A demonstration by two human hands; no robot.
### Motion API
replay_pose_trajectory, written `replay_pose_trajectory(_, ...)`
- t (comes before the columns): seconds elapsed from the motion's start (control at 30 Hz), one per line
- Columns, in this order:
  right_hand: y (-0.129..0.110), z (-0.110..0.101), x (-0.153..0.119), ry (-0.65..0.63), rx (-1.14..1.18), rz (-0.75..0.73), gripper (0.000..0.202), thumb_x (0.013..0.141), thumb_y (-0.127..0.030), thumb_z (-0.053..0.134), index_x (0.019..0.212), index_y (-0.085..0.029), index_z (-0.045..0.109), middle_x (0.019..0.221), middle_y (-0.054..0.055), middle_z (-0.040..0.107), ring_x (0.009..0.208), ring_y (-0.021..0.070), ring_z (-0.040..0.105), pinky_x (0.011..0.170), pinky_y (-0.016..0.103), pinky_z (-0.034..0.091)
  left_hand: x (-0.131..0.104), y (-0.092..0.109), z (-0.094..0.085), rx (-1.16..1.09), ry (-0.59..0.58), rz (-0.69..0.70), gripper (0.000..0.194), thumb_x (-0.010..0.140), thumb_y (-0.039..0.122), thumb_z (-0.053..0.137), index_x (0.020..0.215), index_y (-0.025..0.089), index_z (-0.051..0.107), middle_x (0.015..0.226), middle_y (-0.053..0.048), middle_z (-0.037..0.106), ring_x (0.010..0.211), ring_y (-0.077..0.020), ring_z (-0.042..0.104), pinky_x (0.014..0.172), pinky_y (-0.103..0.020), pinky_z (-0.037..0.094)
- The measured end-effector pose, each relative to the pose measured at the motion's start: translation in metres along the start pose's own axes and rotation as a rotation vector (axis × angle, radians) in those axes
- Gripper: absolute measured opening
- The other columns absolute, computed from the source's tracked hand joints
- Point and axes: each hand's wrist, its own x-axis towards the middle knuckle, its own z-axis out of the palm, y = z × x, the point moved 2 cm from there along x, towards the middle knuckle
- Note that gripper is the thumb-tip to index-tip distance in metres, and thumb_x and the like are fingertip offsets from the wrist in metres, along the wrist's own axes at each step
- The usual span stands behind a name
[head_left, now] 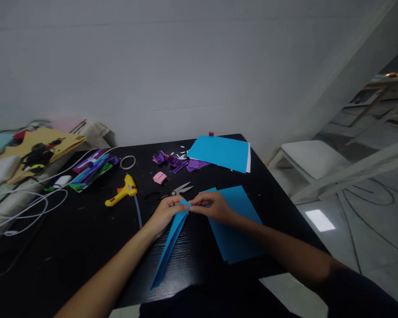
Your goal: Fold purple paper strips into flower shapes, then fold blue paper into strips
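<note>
left hand (166,213): grip closed in a pinch, thumb and fingers on the upper end of one folded sheet (170,251), blue; right hand (216,206): grip narrow, fingertips at the same end; folded sheet slants from there toward the near edge of the table (192,276), black

under and beside the right forearm: blue sheets (240,221), overlapping, flat; just beyond the hands: scissors (181,189), blades apart; left of these: glue gun (126,190), yellow, on its side, with grey ring (128,162) beyond it

farther back: pink piece (159,177), purple scraps (195,165), and one blue stack (220,151) with white showing at its right edge

far left: coloured strips (94,168), bundled, and white cables (41,198), looped; right of the table: one white seat (313,158)
</note>
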Motion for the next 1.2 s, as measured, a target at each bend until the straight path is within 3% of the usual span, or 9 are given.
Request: replay_pose_trajectory(1.2, 0.0019, 0.0008, -0.0001, 0.000, 0.027, -0.003, 0.021, 0.080, -0.040, 0.081, 0.088, -0.020, 0.080, 0.084, 0.005, 0.077, 0.068, 0.0154, 0.070, 0.063, 0.026, 0.054, 0.0004, -0.0022, -0.0001, -0.012, -0.009, -0.015, 0.030, 0.067, 0.038, 0.083, 0.073, 0.013, 0.069, 0.060, 0.001, 0.059, 0.051, -0.0086, 0.044, 0.052, -0.021, 0.029)
